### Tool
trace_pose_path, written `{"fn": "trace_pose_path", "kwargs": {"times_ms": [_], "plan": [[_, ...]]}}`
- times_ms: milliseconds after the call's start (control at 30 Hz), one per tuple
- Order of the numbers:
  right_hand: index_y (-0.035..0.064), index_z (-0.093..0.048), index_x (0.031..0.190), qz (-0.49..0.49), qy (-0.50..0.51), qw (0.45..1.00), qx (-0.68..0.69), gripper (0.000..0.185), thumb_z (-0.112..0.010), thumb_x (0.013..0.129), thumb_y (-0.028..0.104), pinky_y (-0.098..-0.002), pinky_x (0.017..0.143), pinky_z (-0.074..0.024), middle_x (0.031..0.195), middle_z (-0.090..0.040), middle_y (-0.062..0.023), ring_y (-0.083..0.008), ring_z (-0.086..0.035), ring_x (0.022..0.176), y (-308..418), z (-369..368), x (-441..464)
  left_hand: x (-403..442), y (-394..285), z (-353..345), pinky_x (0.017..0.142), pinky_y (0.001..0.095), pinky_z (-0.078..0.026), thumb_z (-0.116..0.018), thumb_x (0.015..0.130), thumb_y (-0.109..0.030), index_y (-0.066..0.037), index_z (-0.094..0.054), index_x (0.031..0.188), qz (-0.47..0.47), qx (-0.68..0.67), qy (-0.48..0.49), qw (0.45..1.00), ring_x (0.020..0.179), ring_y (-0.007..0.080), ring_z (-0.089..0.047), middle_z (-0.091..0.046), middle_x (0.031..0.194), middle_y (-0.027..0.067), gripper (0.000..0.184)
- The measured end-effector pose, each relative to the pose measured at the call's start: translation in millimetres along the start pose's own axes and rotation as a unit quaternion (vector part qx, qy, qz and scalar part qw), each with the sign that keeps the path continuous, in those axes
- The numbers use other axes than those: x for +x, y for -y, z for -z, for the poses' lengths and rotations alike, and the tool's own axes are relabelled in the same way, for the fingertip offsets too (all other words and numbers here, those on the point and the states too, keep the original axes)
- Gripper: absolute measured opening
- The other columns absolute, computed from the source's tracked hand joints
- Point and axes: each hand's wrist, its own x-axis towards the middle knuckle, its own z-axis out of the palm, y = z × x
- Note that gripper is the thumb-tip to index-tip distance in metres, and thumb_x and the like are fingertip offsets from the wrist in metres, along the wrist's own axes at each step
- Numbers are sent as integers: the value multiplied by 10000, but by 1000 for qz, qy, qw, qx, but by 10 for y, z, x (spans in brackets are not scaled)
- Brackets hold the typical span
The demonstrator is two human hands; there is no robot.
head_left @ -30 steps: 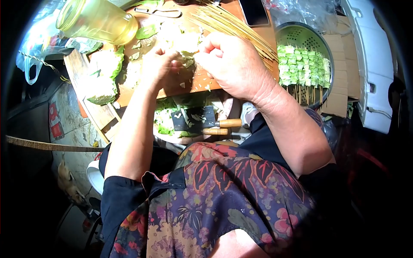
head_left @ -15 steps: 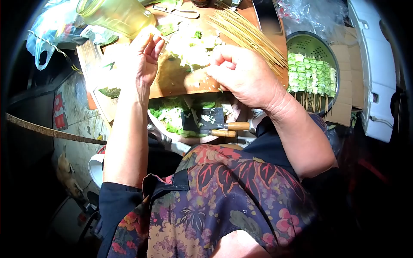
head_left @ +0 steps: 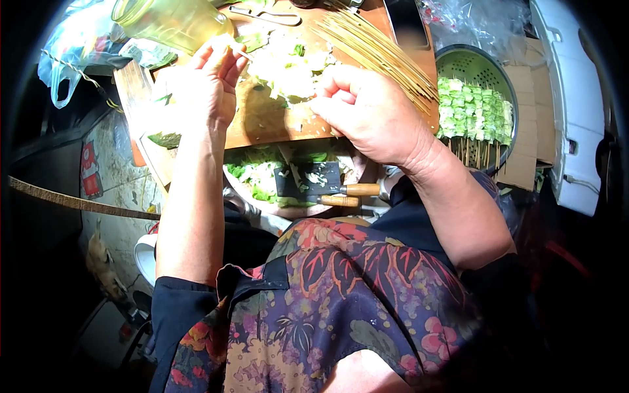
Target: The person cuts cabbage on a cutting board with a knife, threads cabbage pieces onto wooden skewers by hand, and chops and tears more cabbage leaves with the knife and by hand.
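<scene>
My left hand is raised over the wooden board, its fingertips pinched together below a yellowish jar. A small thin tip shows at those fingers, too bright and small to name. My right hand is closed above the board's front edge, thumb against curled fingers; what it grips is hidden. Between the hands lies a pile of pale green leaf pieces, partly washed out by glare. Bamboo skewers lie in a bundle beyond my right hand.
At right, a colander holds skewers threaded with green leaf pieces. Below the board, a basin contains leaf scraps and a dark cleaver blade, with two wooden handles there. A dark phone-like slab lies at the board's back.
My left hand has shifted slightly left, its fingers a little more bent. My right hand has edged slightly left and stays closed. The leaf pile and skewers look the same.
</scene>
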Motion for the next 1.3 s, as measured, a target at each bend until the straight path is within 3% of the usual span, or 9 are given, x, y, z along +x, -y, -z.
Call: {"fn": "trace_pose_path", "kwargs": {"times_ms": [33, 500, 700, 767, 833, 967, 1033, 1133, 1300], "plan": [[40, -575, 844, 2, 4, 1000, -13, 102, -612, 892, 122, -200, 502, -366, 597, -445, 84, -14, -420, 547, 14, -3, -1, -4, 3, -10, 744, 300, -593, -639, 893, -93, 17, -561, 1098, -7, 12, 7, 1000, 858, 221, -672, -650, 938, 128, 246], [42, -578, 830, -36, 20, 995, 86, 103, -611, 877, 128, -191, 499, -386, 596, -537, 44, -21, -483, 526, -8, -76, -35, -199, -100, -241, 870, 283, -508, -612, 904, -84, -16, -550, 1142, -71, 133, 65, 986, 969, 189, -636, -622, 1082, 88, 255], [23, -584, 816, -60, 10, 986, 157, 122, -596, 862, 135, -220, 538, -432, 636, -582, -4, -61, -531, 556, -21, -133, -109, -285, -122, -384, 663, 198, -443, -563, 898, -30, -16, -565, 1127, -38, 97, 39, 994, 773, 82, -567, -624, 1000, 47, 230], [1, -592, 806, -70, 11, 983, 167, 149, -585, 847, 143, -252, 578, -486, 671, -628, -50, -101, -590, 590, -49, -141, -96, -265, -135, -363, 819, 265, -505, -574, 898, -90, -56, -549, 1155, -34, 189, 96, 977, 906, 139, -609, -608, 1043, 70, 260], [43, -575, 819, -9, -40, 986, 162, 125, -590, 895, 141, -197, 508, -381, 612, -531, 35, -29, -466, 535, -95, -160, -46, -417, 17, -426, 802, 247, -495, -574, 882, -77, -67, -579, 1123, -3, 160, 85, 984, 894, 112, -574, -596, 1029, 47, 241], [41, -581, 816, 9, -53, 990, 130, 131, -594, 893, 145, -198, 516, -383, 605, -524, 32, -31, -474, 549, -182, -148, -26, -414, 39, -446, 823, 285, -510, -576, 883, -85, -59, -586, 1130, -2, 158, 76, 984, 906, 124, -588, -595, 1042, 52, 248], [38, -595, 827, 102, -85, 991, 33, 127, -594, 893, 146, -194, 486, -363, 598, -517, 32, -30, -457, 522, -220, -128, -11, -383, 54, -423, 830, 301, -514, -569, 891, -96, -56, -580, 1147, -5, 149, 80, 986, 904, 130, -593, -600, 1038, 56, 260], [33, -608, 838, -14, -64, 982, 177, 121, -597, 895, 139, -189, 437, -329, 611, -520, 29, -29, -428, 477, -109, -48, 18, -281, 20, -375, 836, 325, -523, -547, 912, -132, -49, -558, 1195, -19, 133, 102, 986, 888, 160, -626, -619, 1015, 75, 294], [39, -598, 899, -29, -87, 964, 249, 104, -599, 907, 143, -151, 379, -266, 624, -521, 29, 4, -354, 431, -67, 67, 9, 44, 188, -175, 681, 254, -530, -577, 899, -90, -15, -566, 1146, -6, 223, -34, 974, 761, 161, -648, -623, 939, 86, 258]]}}
